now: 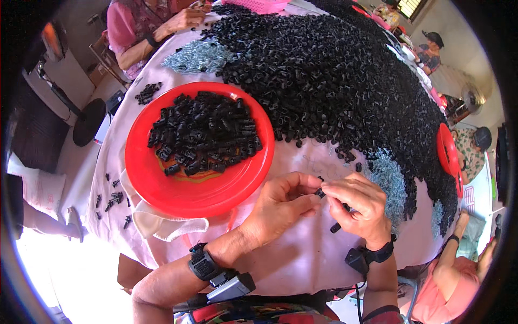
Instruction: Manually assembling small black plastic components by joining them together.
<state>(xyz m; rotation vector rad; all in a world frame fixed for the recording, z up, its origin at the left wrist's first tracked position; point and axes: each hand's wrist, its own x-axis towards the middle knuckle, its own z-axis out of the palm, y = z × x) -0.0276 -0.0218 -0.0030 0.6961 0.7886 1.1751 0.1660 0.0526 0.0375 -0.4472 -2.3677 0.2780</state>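
My left hand [283, 202] and my right hand [359, 200] meet over the pink cloth, fingertips pinched together on a small black plastic part [320, 193]. The fingers cover most of it, so its exact form is hidden. Another black piece shows under my right palm, and a loose black piece [335, 228] lies just below that hand. To the left of my hands sits a red plastic plate [199, 201] heaped with black cylindrical parts [202, 129]. Beyond my hands spreads a large pile of small black parts [324, 81]. Close to my right hand lies a heap of tiny shiny bluish-clear pieces [387, 178].
A white cloth item [167, 224] lies partly under the plate. Scattered black bits [114, 200] dot the table's left edge. A second bluish heap [197, 56] lies at the far left. Co-workers sit around the table, one hand [186, 20] at the far left. Another red plate [447, 148] stands right.
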